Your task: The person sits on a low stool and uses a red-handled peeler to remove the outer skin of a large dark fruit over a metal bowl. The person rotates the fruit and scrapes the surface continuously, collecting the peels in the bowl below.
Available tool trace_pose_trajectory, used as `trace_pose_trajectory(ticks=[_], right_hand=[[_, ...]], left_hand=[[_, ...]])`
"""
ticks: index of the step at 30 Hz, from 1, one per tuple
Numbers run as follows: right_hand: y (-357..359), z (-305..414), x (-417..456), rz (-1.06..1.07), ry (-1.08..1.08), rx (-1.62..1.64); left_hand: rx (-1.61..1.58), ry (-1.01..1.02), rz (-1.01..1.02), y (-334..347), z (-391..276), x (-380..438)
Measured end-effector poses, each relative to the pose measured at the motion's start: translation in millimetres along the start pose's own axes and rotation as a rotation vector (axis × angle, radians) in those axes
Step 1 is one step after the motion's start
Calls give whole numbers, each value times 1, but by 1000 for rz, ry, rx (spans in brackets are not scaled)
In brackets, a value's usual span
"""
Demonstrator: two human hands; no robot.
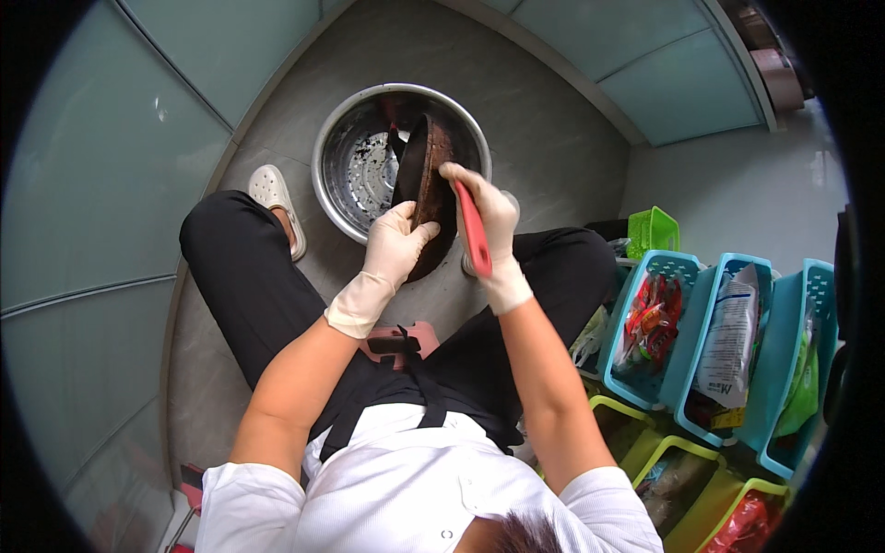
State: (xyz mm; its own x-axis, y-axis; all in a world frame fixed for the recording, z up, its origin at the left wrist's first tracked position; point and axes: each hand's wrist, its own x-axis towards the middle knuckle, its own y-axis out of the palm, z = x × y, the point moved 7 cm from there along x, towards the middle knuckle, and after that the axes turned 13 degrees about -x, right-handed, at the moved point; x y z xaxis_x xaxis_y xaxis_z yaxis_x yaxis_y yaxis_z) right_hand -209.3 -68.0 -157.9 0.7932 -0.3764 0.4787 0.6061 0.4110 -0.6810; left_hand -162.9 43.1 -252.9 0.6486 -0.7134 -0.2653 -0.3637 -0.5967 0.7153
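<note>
My gloved left hand (393,243) grips the near edge of a dark pan (432,181), thumb on one face and fingers on the other. The pan stands tilted on edge, partly over a stainless steel basin (337,169). Its outer face is coated in rough brown-black crust. My gloved right hand (492,214) is closed around a tool with a red handle (474,233), close to that crusted face. The tool's working end is hidden. Dark flakes are scattered across the basin's bottom, where a small dark object with a red part (395,138) leans, partly covered by the pan.
Pale glass-fronted cabinets (173,124) border the grey tiled floor (553,138) on the left and at the back. Blue plastic baskets (653,394) with packets, and yellow-green bins (626,404), line my right side. Between my legs is a pink plastic object (427,333).
</note>
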Motion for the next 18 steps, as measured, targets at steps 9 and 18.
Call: trace_pose_trajectory(ticks=[9, 18], right_hand=[[-2, 20, -49, -59, 23, -62], [10, -12, 9, -33, 38, 25]], left_hand=[[-58, 19, 20, 2, 0, -2], [-41, -57, 1, 0, 3, 0]])
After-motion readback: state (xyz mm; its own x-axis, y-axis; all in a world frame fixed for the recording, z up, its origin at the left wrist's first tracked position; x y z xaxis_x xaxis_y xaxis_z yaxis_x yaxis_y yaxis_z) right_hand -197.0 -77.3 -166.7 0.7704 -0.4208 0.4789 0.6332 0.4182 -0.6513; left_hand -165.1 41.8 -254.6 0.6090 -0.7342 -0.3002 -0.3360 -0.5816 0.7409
